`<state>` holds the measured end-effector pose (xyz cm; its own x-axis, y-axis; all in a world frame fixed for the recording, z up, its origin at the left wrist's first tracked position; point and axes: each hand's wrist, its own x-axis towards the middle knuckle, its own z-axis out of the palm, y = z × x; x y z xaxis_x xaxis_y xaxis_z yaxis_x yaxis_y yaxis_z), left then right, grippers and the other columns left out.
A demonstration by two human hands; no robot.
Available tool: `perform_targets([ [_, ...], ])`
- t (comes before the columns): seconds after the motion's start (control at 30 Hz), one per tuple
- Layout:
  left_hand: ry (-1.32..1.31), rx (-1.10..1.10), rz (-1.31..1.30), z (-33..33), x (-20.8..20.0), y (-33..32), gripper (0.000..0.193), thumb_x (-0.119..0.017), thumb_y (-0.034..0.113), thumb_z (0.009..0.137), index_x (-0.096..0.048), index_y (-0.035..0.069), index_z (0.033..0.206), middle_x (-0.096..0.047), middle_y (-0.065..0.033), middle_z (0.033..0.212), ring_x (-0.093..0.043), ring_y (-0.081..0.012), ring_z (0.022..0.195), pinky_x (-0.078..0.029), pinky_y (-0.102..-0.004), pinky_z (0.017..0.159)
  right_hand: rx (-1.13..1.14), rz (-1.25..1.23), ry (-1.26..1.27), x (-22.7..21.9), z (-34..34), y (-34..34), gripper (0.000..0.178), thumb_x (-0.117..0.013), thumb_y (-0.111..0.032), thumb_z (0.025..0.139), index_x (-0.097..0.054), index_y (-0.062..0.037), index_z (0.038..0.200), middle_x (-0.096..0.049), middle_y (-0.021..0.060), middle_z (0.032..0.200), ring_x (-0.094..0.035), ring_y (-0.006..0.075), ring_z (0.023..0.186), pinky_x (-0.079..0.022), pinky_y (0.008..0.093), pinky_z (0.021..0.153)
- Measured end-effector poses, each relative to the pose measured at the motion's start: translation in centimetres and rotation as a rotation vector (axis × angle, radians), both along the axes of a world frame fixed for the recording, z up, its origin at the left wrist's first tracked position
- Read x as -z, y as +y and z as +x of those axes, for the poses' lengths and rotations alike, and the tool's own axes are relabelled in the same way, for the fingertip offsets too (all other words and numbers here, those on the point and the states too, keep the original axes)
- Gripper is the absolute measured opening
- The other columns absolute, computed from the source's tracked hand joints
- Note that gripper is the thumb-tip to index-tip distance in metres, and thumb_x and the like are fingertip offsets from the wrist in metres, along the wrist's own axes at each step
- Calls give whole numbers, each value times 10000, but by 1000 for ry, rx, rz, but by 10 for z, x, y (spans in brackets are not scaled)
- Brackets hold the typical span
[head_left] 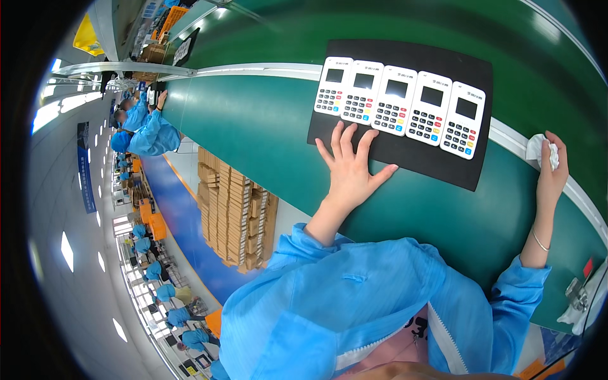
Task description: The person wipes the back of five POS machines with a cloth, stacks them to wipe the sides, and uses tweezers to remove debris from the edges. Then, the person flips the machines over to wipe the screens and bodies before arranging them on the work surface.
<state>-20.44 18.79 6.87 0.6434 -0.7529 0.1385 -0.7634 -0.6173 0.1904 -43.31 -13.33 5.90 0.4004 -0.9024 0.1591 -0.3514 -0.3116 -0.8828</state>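
Several white card payment terminals with dark screens and keypads stand side by side in a row on a black mat. My left hand lies with spread fingers at the mat's near edge, its fingertips by the lower ends of the terminals on the left; whether they touch a terminal I cannot tell. Off to the right of the mat, my right hand grips a crumpled white cloth or tissue between thumb and fingers, over the pale rail.
A pale rail divides the green worktop from the darker green belt. Stacked cardboard boxes are beyond the worktop at left. Farther along, a co-worker in blue works at the same line. A metal object sits at lower right.
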Motion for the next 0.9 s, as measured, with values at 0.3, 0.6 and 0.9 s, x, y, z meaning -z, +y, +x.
perform_targets([
  [0.3, 15, 71, -34, 109, 6, -82, 717, -682, 551, 812, -413, 213, 1384, -303, -136, 1417, -185, -369, 1414, -26, -730, 1070, -24, -25, -37, -5, 6, 5, 212, -587, -184, 969, -641, -55, 1129, -660, 52, 1058, -600, 148, 1000, -443, 268, 912],
  [0.6, -16, 50, -78, 230, 25, -144, 719, -641, 661, 798, -466, 259, 1367, -367, -187, 1432, -256, -364, 1375, -121, -644, 1078, -211, -232, -48, 5, 52, 24, 171, -634, -144, 891, -651, -63, 1041, -662, 101, 1063, -640, 293, 1006, -505, 364, 875],
  [0.9, -271, 126, -281, 319, 39, -120, 515, -665, 437, 876, -596, 88, 1247, -565, -137, 1281, -543, -333, 1166, -421, -460, 977, -278, -182, -22, 15, 144, 29, 178, -606, -204, 886, -615, -134, 1049, -645, 69, 1047, -632, 295, 901, -523, 401, 753],
])
